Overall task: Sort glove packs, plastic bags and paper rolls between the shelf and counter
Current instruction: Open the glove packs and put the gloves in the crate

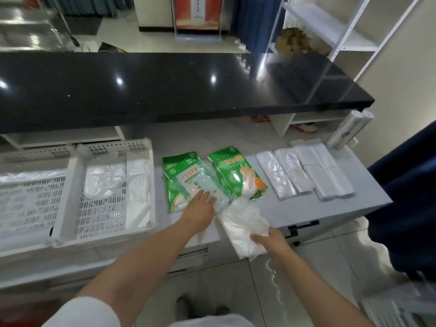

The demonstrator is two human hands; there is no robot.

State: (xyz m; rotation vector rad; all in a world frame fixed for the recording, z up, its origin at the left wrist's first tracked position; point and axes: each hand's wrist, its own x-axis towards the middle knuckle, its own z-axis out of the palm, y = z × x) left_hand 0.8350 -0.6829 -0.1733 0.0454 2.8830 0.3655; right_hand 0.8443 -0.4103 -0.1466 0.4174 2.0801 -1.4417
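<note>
Two stacks of green glove packs lie side by side on the grey counter (368, 204): the left stack (179, 178) and the right stack (238, 173). My left hand (200, 208) rests with straight fingers on the lower edge of the left stack. My right hand (269, 239) grips a clear plastic bag (243, 223) that hangs over the counter's front edge. Several flat bundles of plastic bags (304, 171) lie in a row to the right. Two white paper rolls (349, 128) lean at the counter's far right end.
Two white perforated crates (103, 208) stand at the left, the nearer one with clear bags inside. A black glossy top (165, 90) overhangs the back of the counter. A white metal shelf (342, 31) stands at the back right. Dark blue cloth (405, 208) hangs at the right.
</note>
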